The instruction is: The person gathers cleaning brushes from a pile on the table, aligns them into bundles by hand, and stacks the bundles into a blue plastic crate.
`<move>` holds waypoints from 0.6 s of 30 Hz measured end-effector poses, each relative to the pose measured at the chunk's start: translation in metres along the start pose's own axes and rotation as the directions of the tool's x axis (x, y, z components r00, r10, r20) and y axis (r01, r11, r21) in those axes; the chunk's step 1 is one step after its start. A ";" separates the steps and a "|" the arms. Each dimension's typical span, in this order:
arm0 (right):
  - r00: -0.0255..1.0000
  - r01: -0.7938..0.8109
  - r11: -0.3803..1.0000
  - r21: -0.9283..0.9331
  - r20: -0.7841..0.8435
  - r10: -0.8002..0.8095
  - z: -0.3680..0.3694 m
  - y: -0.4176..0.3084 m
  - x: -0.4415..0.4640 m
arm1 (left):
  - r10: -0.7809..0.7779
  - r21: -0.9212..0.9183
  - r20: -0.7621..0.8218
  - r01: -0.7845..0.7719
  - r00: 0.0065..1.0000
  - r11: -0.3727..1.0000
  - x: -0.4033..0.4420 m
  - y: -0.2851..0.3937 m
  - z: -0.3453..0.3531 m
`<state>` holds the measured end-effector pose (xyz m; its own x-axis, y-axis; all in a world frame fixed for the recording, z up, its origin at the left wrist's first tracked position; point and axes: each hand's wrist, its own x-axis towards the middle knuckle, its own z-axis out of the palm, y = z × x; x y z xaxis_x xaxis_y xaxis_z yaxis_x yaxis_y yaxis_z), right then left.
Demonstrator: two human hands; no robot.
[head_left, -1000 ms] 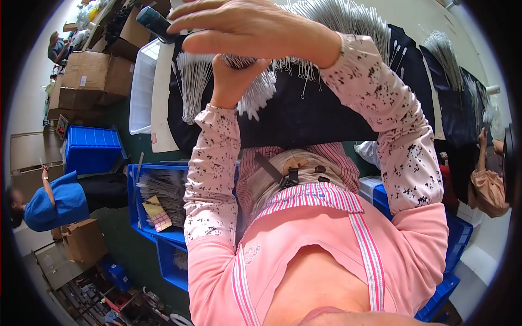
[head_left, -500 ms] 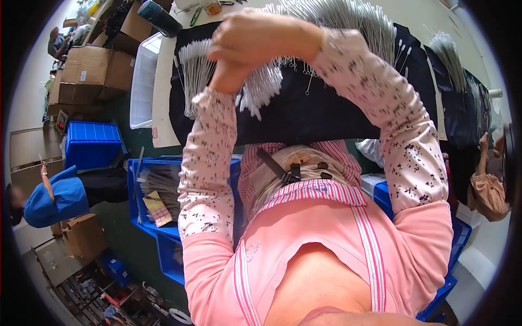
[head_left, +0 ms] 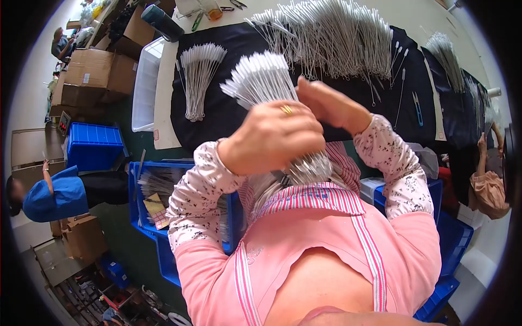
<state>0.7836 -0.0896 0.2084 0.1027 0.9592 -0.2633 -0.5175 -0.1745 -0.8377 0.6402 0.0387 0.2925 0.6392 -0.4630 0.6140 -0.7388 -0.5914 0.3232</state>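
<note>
My left hand [head_left: 274, 136], with a ring on one finger, is wrapped round a thick bundle of thin wire brushes [head_left: 261, 76]. Their white bristle ends point up and away, while the wire ends [head_left: 309, 169] stick out below the fist, near my apron. Close against the bundle's right side is my right hand [head_left: 336, 106], its fingers stretched out flat; whether it touches the brushes I cannot tell. On the black cloth [head_left: 234, 122] lies a smaller fanned bundle of brushes [head_left: 201, 76] to the left. A large heap of brushes [head_left: 337, 38] covers the far side.
Blue snips [head_left: 417, 108] and a few single brushes lie at the cloth's right. A dark tumbler [head_left: 161, 23] and green-handled tool [head_left: 197, 20] are at the far left. A white bin [head_left: 145, 87] stands beside the table; blue crates [head_left: 163, 228] flank me. Other people are at both sides.
The bundle of brushes has come up off the cloth towards me in my left hand. My hands, which were together over the far left of the cloth, have moved nearer and to the right.
</note>
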 end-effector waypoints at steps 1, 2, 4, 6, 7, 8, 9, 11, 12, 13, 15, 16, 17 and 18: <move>0.979 -0.075 0.938 0.337 0.204 0.005 0.006 0.013 -0.003 | 0.061 0.089 0.055 -0.066 0.997 0.994 0.000 0.004 0.011; 0.975 -0.156 0.897 0.413 0.208 0.073 0.010 0.018 -0.003 | 0.092 0.115 0.151 -0.110 0.984 0.987 0.000 0.008 0.019; 0.976 -0.210 0.876 0.435 0.152 0.158 0.039 0.003 -0.006 | 0.115 0.279 0.339 -0.217 0.934 0.936 -0.009 0.010 0.035; 0.982 -0.166 0.886 0.433 0.157 0.107 0.035 0.019 0.008 | 0.132 0.382 0.394 -0.293 0.909 0.876 -0.032 0.006 0.055; 0.986 -0.110 0.926 0.361 0.159 0.055 0.035 0.021 0.013 | 0.134 0.391 0.405 -0.304 0.904 0.869 -0.043 0.003 0.061; 0.992 -0.117 0.919 0.377 0.080 0.094 0.041 0.017 0.014 | 0.133 0.400 0.416 -0.313 0.900 0.861 -0.050 0.002 0.063; 0.995 -0.096 0.930 0.355 0.063 0.078 0.043 0.017 0.018 | 0.120 0.458 0.392 -0.307 0.912 0.834 -0.057 0.001 0.065; 0.999 -0.052 0.949 0.311 0.027 0.045 0.046 0.023 0.026 | 0.101 0.566 0.341 -0.290 0.935 0.771 -0.070 0.001 0.064; 1.000 -0.020 0.948 0.318 0.004 0.020 0.046 0.027 0.032 | -0.004 0.588 0.389 -0.245 0.921 0.771 -0.076 0.005 0.064; 1.000 0.000 0.950 0.312 -0.011 0.003 0.046 0.030 0.035 | -0.047 0.588 0.345 -0.177 0.937 0.789 -0.080 0.008 0.066; 0.999 0.041 0.954 0.298 -0.042 -0.029 0.046 0.035 0.039 | -0.137 0.577 0.256 -0.037 0.957 0.816 -0.085 0.017 0.068; 0.998 0.055 0.953 0.297 -0.056 -0.040 0.043 0.039 0.040 | -0.215 0.515 0.235 0.066 0.948 0.854 -0.089 0.025 0.064; 0.996 0.069 0.953 0.295 -0.069 -0.051 0.040 0.043 0.041 | -0.293 0.448 0.221 0.170 0.930 0.878 -0.091 0.035 0.054; 0.995 0.083 0.952 0.295 -0.083 -0.061 0.039 0.047 0.040 | -0.369 0.374 0.214 0.273 0.904 0.886 -0.094 0.043 0.049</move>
<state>0.7307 -0.0504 0.1772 0.2042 0.9462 -0.2508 -0.7345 -0.0213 -0.6783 0.5590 0.0240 0.2133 0.8965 -0.3416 0.2821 -0.4002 -0.8976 0.1849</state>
